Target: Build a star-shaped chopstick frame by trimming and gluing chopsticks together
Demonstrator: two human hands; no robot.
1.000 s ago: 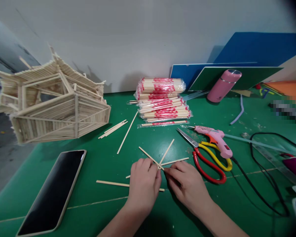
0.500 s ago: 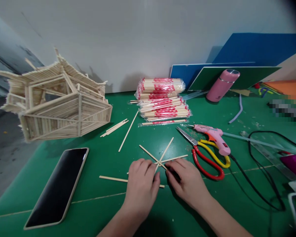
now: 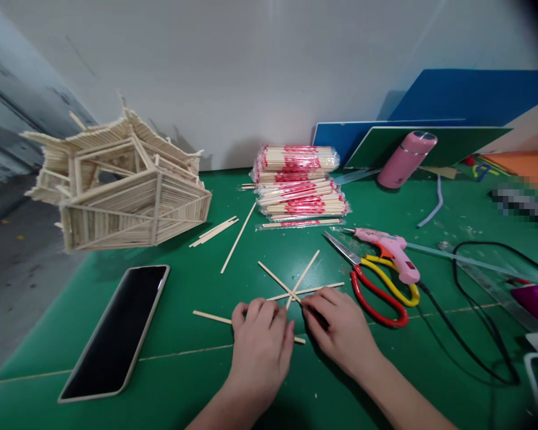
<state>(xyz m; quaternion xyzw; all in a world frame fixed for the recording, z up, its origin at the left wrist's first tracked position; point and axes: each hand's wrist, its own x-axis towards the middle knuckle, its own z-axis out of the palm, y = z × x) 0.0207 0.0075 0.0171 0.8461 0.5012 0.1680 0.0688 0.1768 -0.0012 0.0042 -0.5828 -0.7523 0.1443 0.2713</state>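
Observation:
Several thin wooden chopsticks (image 3: 305, 269) lie crossed in a star shape on the green table, in front of my hands. My right hand (image 3: 338, 328) is closed, with thumb and forefinger pinching the near end of one crossed chopstick. Just left of the crossing, my left hand (image 3: 262, 337) is curled palm down, its fingertips at the lower ends of the crossed chopsticks. Beneath that hand runs a separate chopstick (image 3: 210, 316), showing on both sides of it. What the left fingers press on is partly hidden.
Scissors (image 3: 379, 286) and a pink glue gun (image 3: 385, 242) with its cord lie right. A phone (image 3: 116, 331) and a stick-built model (image 3: 134, 197) are left. Behind are wrapped chopstick packs (image 3: 300, 200), loose sticks (image 3: 238, 237) and a pink bottle (image 3: 406, 161).
The view has shifted slightly. My left hand has drawn a little toward me, and the separate chopstick under it has turned to a steeper slant. My right hand keeps its pinch.

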